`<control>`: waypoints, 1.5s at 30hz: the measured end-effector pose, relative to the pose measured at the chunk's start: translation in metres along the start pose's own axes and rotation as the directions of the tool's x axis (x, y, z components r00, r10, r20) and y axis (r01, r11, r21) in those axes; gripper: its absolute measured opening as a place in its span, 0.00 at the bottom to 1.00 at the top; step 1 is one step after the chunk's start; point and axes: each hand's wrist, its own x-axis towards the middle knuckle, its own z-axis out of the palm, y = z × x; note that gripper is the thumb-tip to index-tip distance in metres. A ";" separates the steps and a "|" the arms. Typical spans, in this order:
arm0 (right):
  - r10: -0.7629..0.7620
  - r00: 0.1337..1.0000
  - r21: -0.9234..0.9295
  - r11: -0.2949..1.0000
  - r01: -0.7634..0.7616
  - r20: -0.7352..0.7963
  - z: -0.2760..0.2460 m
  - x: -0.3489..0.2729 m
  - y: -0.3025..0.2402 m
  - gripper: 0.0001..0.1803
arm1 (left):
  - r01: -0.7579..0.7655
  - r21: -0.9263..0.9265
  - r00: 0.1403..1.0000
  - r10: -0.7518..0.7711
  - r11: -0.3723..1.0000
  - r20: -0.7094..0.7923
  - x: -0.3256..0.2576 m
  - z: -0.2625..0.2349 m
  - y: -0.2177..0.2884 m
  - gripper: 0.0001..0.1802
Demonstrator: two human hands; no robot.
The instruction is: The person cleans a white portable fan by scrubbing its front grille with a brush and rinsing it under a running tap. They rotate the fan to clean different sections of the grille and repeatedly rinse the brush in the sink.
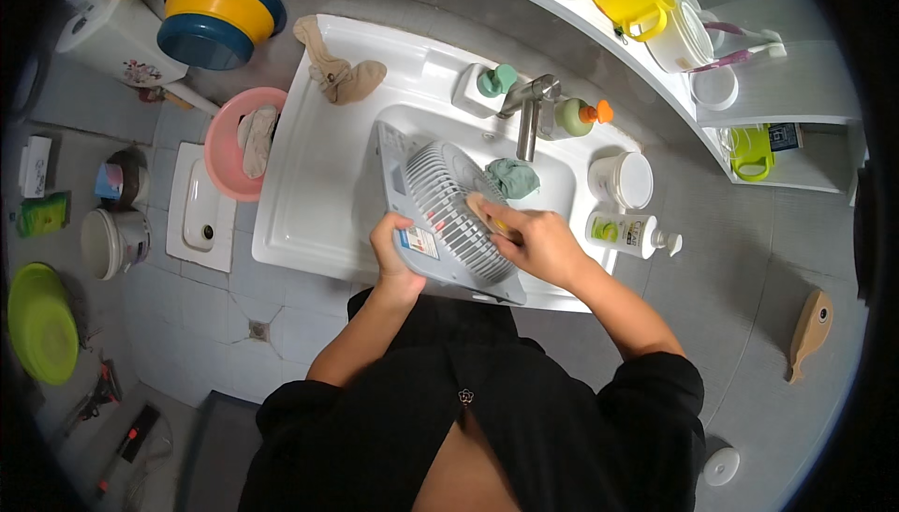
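**Light-grey rectangular plastic panel with a round slatted grille (397,179), held tilted over a glossy white sink (309,203)**

The panel slants across the basin's left side and the sink's front rim; whether it rests on either cannot be told. The left hand (397,257) grasps its near left edge, thumb on the face. Beside that thumb sits a white rectangular sticker (419,241) with blue and orange print, too small to read. The right hand (536,242), fingers closed, pinches a small tan pad (479,209) against the slats. Beyond the grille, a crumpled grey-green cloth (512,178) lies in the basin, near the silver metal tap (529,128). At right, a white plastic pump bottle (623,233) carries dark lettering and a green picture label, just beside a round white lidded tub (627,181).
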 end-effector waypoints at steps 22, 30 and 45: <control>0.262 0.964 0.175 0.952 -0.251 -0.048 -0.005 -0.039 0.015 0.23 | -0.016 -0.009 0.996 0.015 1.000 -0.086 0.022 0.001 0.000 0.24; 0.074 0.997 -0.084 0.994 -0.071 0.031 0.015 0.048 0.010 0.19 | -0.019 0.004 0.998 0.019 1.000 -0.064 0.016 -0.010 -0.003 0.23; -0.024 0.990 -0.024 0.999 0.027 0.142 -0.002 0.015 0.018 0.24 | 0.008 -0.017 0.999 -0.009 1.000 -0.043 0.018 -0.028 0.007 0.23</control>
